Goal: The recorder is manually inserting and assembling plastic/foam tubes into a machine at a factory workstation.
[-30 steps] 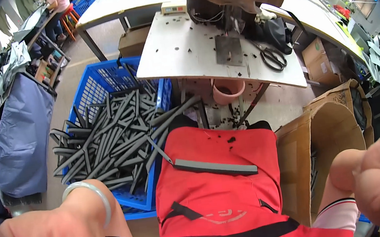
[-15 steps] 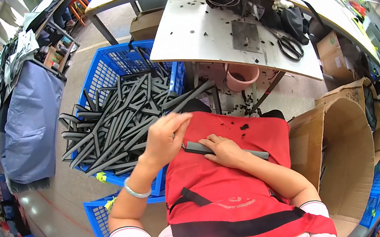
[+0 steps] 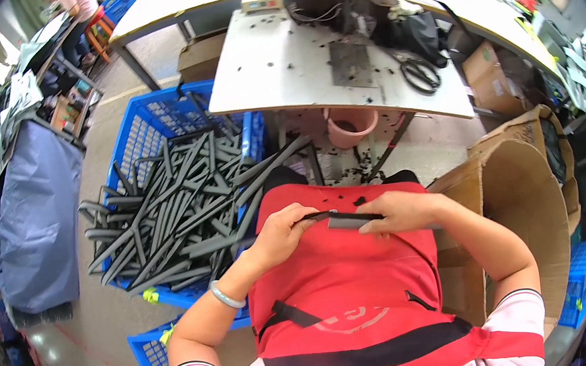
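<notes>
Over my red-aproned lap, a grey strip with a black edge (image 3: 348, 221) stretches sideways between my two hands. My left hand (image 3: 282, 236) pinches a thin black end at its left. Fingers and thumb of my right hand (image 3: 401, 209) close round the wider grey part, and a bit of strip shows past the wrist. Whether the black end and the grey part are one piece, I cannot tell. Beneath both hands lies the red apron (image 3: 352, 264), with small black scraps near its far edge.
Left of my lap, a blue plastic basket (image 3: 254, 138) overflows with similar strips. Ahead stands a white worktable (image 3: 271, 75) bearing scissors (image 3: 420, 77), a machine and black scraps. A pink bucket (image 3: 351, 128) sits under it. An open cardboard box (image 3: 522, 205) is at right.
My left hand has come down from its raised position to the strip's left end. My right hand, earlier flat on the strip, now grips and lifts it. The view has shifted slightly.
</notes>
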The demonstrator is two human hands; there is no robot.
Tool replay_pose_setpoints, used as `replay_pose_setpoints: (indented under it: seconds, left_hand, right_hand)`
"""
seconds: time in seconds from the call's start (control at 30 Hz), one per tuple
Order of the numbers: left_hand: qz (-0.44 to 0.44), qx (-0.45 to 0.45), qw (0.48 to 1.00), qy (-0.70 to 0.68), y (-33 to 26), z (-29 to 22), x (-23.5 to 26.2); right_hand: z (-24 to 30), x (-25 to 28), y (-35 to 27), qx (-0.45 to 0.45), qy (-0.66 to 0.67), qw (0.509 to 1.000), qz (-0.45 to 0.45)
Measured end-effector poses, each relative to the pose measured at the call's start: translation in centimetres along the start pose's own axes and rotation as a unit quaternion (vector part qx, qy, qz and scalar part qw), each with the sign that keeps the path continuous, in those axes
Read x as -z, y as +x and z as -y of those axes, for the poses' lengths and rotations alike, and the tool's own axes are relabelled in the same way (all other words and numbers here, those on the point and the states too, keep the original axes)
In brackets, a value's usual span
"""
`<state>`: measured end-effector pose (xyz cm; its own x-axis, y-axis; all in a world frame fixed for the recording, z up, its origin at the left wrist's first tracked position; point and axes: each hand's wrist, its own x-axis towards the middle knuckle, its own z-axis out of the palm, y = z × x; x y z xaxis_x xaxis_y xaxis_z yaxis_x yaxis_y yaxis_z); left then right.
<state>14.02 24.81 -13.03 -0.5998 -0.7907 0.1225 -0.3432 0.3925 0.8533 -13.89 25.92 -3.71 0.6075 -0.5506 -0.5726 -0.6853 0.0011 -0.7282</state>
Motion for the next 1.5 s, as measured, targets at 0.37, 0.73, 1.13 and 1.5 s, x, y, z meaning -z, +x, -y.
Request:
replay_pose_setpoints:
  seconds: [0.37, 0.73, 1.13, 1.5]
  left_hand:
    - [0.204, 0.084, 0.969, -0.111, 10.4, -8.1, 4.7]
    - [0.027, -0.053, 0.997, 0.055, 19.3, -12.1, 5.2]
    - [-0.015, 0.028, 0.999, -0.036, 28.3, -9.0, 5.8]
    - [-0.013, 0.033, 0.996, -0.077, 30.1, -7.4, 6.5]
  right_hand:
    - [-2.2, 2.0, -2.7, 0.075, -0.317, 0.834, -0.446]
    - [-3.1, 10.7, -2.7, 0.029, -0.328, 0.785, -0.525]
    - [-5.0, 18.2, 0.5, -0.018, -0.357, 0.727, -0.586]
    - [-5.1, 19.9, 1.3, 0.029, -0.369, 0.716, -0.592]
